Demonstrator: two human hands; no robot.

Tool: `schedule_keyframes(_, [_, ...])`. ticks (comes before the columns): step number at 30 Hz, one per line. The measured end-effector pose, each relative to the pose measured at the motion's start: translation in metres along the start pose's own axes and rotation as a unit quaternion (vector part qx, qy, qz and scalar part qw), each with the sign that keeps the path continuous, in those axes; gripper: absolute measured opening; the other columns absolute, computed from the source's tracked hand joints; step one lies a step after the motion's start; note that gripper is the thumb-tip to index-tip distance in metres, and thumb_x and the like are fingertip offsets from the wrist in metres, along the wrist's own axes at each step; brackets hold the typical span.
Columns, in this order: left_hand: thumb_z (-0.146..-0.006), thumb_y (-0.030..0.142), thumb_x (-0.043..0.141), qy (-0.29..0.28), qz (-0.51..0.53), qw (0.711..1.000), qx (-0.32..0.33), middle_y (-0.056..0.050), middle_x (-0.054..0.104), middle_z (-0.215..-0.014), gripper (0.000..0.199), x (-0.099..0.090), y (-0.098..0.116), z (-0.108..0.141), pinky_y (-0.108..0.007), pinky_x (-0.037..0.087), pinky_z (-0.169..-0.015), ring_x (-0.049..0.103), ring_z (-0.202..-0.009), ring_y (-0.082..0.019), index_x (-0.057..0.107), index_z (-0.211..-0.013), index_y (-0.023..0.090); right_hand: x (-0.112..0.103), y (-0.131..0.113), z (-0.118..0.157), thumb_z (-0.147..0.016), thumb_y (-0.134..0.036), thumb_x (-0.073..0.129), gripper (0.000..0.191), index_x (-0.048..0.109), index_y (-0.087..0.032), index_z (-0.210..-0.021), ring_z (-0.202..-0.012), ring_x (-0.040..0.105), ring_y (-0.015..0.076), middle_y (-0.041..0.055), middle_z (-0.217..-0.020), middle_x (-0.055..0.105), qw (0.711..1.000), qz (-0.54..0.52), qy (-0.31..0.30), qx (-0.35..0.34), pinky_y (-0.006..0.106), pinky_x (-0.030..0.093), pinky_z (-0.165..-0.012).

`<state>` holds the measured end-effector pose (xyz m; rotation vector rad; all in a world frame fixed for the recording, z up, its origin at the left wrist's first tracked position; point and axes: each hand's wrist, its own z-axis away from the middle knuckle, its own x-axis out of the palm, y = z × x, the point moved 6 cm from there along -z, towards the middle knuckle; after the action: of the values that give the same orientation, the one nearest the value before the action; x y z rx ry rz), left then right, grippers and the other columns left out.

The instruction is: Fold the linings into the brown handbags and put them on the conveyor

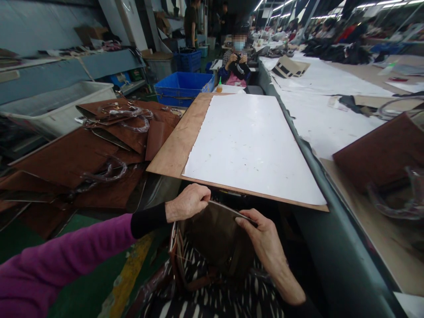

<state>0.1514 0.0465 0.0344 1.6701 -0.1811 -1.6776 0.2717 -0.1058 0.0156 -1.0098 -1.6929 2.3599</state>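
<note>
A brown bag [215,234] lies open on my lap, its dark olive lining facing me. My left hand [188,202] is closed on the left part of the bag's upper edge. Farther right along that same edge, my right hand [265,238] pinches it between thumb and fingers. The edge runs as a thin pale curve between the two hands. Brown straps hang at the bag's left side, over a black and white patterned cloth [182,304]. Just beyond the hands is a wooden board [175,143] with a white sheet [245,141] on it.
Brown bags with plastic-wrapped handles [79,154] are piled at the left, near a grey bin [59,108]. A blue crate [185,86] stands beyond. Another brown bag [384,150] sits on the right table. A masked person [235,66] sits ahead, holding something black.
</note>
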Motion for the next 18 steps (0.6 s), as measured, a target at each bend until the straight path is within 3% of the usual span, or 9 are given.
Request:
schedule_keyframes(8, [-0.059, 0.011, 0.051, -0.006, 0.089, 0.993, -0.076, 0.002, 0.049, -0.051, 0.006, -0.002, -0.006, -0.004, -0.022, 0.027, -0.052, 0.044, -0.054, -0.011, 0.055, -0.057, 0.012, 0.000, 0.003, 0.000, -0.073, -0.034, 0.057, 0.017, 0.065, -0.019, -0.074, -0.067, 0.053, 0.0170, -0.0003, -0.068, 0.059, 0.998, -0.042, -0.017, 0.040, 0.026, 0.038, -0.059])
schedule_keyframes(18, [-0.059, 0.015, 0.055, 0.024, 0.121, 0.989, -0.087, 0.004, 0.048, -0.049, 0.004, 0.001, -0.015, -0.006, -0.020, 0.027, -0.050, 0.043, -0.052, -0.009, 0.056, -0.056, 0.013, 0.004, 0.015, -0.003, -0.071, -0.037, 0.059, 0.020, 0.064, -0.018, -0.076, -0.064, 0.048, 0.0138, -0.0022, -0.067, 0.057, 0.994, -0.070, -0.037, 0.071, 0.024, 0.036, -0.057])
